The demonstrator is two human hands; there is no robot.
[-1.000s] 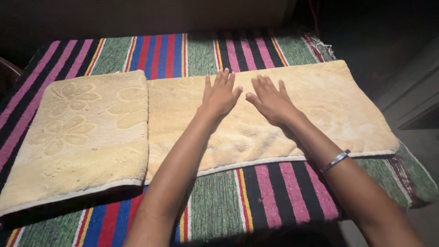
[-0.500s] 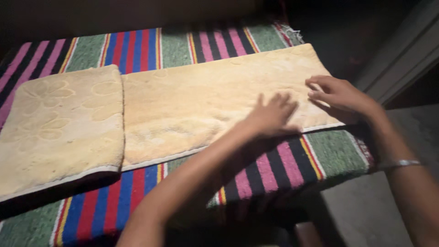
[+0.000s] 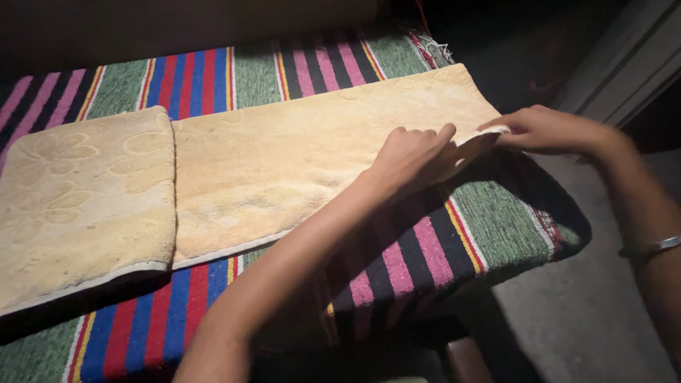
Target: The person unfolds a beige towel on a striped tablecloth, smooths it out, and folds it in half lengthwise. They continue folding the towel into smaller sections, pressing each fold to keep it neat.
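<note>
A long pale yellow towel (image 3: 305, 152) lies spread across a striped blanket (image 3: 440, 241). My left hand (image 3: 411, 157) grips the towel's near edge close to its right end. My right hand (image 3: 543, 129) pinches the towel's near right corner and lifts it a little off the blanket. A silver bracelet (image 3: 649, 247) sits on my right wrist.
A second yellow towel with embossed flowers (image 3: 74, 206) lies folded at the left, touching the long towel's left end. The blanket's right edge drops off to a grey floor (image 3: 603, 319). Dark surroundings lie behind.
Both hands slid from the towel's middle to its right end, then closed on the near edge and corner, which now lifts. The view shifted right.
</note>
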